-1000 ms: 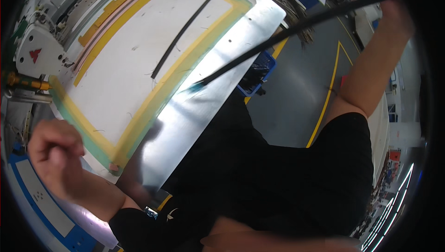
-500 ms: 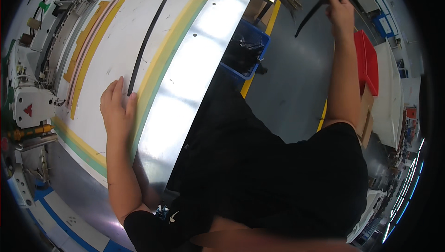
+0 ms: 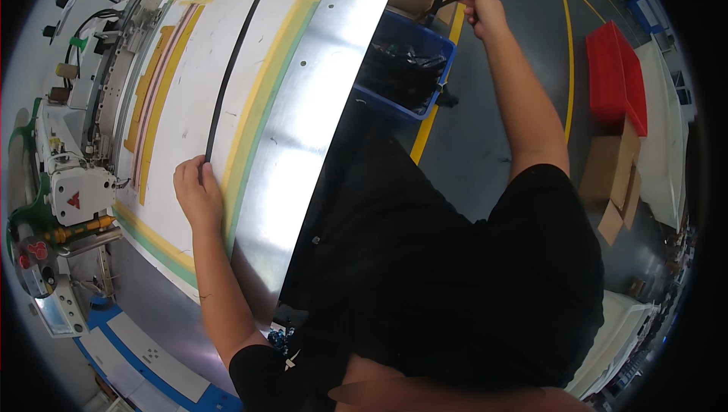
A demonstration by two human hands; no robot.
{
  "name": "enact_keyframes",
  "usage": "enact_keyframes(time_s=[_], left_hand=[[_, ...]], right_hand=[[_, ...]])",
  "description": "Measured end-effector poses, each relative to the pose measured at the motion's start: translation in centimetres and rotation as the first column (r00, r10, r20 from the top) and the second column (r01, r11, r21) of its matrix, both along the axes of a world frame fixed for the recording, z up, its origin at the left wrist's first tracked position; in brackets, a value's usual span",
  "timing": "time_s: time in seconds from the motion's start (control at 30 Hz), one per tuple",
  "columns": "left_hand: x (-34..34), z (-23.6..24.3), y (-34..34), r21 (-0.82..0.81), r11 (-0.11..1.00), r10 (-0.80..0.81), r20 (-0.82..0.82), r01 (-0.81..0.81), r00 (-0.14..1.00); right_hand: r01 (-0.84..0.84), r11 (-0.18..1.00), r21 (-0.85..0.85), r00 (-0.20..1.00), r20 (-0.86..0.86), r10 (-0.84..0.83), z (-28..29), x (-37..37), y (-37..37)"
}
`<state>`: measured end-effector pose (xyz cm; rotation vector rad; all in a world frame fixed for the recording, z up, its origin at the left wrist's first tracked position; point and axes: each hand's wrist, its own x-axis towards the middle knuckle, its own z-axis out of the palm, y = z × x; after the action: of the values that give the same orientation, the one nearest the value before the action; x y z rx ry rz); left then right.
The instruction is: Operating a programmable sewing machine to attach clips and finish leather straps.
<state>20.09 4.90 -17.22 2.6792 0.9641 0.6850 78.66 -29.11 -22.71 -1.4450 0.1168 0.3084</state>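
Observation:
A long, thin black strip (image 3: 239, 48) lies across the white, tape-edged work surface (image 3: 262, 56) on my left. My left hand (image 3: 199, 196) rests at its near end, thumb and fingers closed around the tip. Stretched out to the far right, my right hand (image 3: 487, 15) grips a short dark strip (image 3: 449, 3) between thumb and fingers. That piece points left, above the far rim of a blue bin (image 3: 447, 63) holding black material.
A sewing machine (image 3: 83, 192) stands left of the work surface. A bare metal table strip (image 3: 303, 101) borders it on the right. On the floor to the right are a red bin (image 3: 616, 78) and an opened cardboard box (image 3: 613, 173). Yellow lines mark the grey floor.
My right hand has swung left with the short dark strip, from over the floor toward the blue bin. My left thumb and fingers have come together on the long strip's near end.

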Motion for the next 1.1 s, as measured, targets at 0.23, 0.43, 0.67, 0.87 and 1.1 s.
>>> enact_keyframes(time_s=[0.23, 0.43, 0.67, 0.87, 1.1], left_hand=[[0.0, -0.5, 0.6, -0.017, 1.0, -0.018, 0.053, 0.018, 0.998], [-0.1, -0.4, 0.5, -0.046, 0.999, 0.029, 0.055, -0.027, 0.998], [-0.1, 0.0, 0.3, 0.12, 0.993, 0.003, 0.041, -0.008, 0.999], [-2.8, 1.0, 0.0, 0.142, 0.989, 0.063, -0.269, -0.025, 0.961], [-7.5, 3.6, 0.0, -0.026, 0.998, 0.041, -0.274, -0.05, 0.961]], right_hand=[[0.128, 0.987, -0.095, 0.989, 0.083, -0.121, 1.5, -0.4, -3.1], [-0.021, 0.997, -0.079, 0.995, 0.093, 0.028, 2.5, -3.5, 1.0], [-0.313, 0.909, -0.274, 0.878, 0.282, 0.387, 5.0, -7.4, 7.5], [-0.367, 0.702, -0.61, 0.504, 0.504, 0.702, 6.8, -12.0, 16.4], [-0.24, 0.503, -0.83, 0.263, 0.443, 0.857, 7.4, -15.9, 29.0]])
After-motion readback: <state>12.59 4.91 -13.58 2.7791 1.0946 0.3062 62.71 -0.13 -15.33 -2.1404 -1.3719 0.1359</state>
